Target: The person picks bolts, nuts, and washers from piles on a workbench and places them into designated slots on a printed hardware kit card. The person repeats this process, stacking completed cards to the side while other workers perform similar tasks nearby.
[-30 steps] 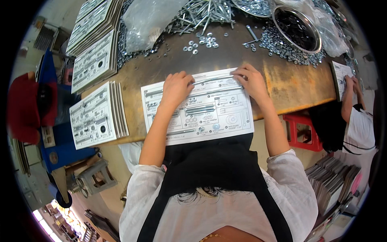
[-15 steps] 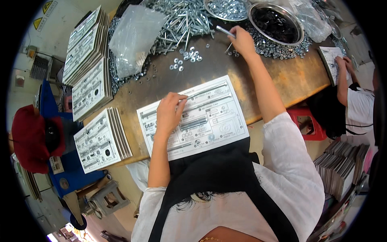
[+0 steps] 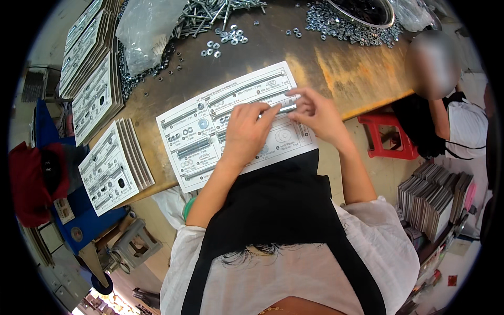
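A white printed hardware card (image 3: 197, 102) lies tilted at the table's near edge, partly over my black apron. Long bolts (image 3: 247, 88), short bolts (image 3: 193, 148) and a washer (image 3: 203, 124) sit over its printed outlines. At the card's right side, a short silver metal rod (image 3: 286, 109) spans the gap between my hands. My right hand (image 3: 321, 116) pinches the rod's right end with curled fingers. My left hand (image 3: 247, 131) reaches across the middle of the card, thumb and fingertips closed at the rod's left end. Parts of the card beneath both hands are hidden.
Finished-looking card stacks (image 3: 97, 100) and a fanned stack (image 3: 116, 165) stand left. Loose washers (image 3: 226, 39), a bolt heap (image 3: 210, 13), a plastic bag (image 3: 147, 37), a nut pile (image 3: 341, 26) and a steel bowl (image 3: 386, 21) lie beyond. A co-worker sits right, by a red stool (image 3: 388, 136).
My right hand has come back from the far parts piles to the card, bringing the silver rod. My left hand has shifted right across the card to meet it. The view has moved.
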Demonstrator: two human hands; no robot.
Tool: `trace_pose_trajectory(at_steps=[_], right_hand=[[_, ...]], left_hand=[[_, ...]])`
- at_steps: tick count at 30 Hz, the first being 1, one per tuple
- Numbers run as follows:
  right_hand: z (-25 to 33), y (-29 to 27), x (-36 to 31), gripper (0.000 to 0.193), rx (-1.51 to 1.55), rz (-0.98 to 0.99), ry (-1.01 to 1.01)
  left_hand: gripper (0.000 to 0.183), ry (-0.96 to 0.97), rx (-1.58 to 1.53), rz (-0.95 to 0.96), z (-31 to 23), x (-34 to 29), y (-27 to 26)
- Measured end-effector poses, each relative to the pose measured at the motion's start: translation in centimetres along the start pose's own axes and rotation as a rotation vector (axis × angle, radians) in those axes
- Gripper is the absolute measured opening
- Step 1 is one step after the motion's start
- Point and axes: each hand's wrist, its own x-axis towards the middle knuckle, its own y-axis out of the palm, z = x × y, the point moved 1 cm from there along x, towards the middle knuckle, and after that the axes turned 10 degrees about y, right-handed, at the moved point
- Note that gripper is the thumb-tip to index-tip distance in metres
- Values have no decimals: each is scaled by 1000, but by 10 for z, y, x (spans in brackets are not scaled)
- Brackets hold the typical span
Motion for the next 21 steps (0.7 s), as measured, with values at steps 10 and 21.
trace_pose_trajectory(at_steps=[10, 21], right_hand=[[-45, 22, -21, 30, -408, -302, 1], [21, -162, 126, 18, -570, -889, -460]], left_hand=[[26, -132, -77, 173, -5, -24, 47], [29, -127, -30, 2, -9, -11, 18]])
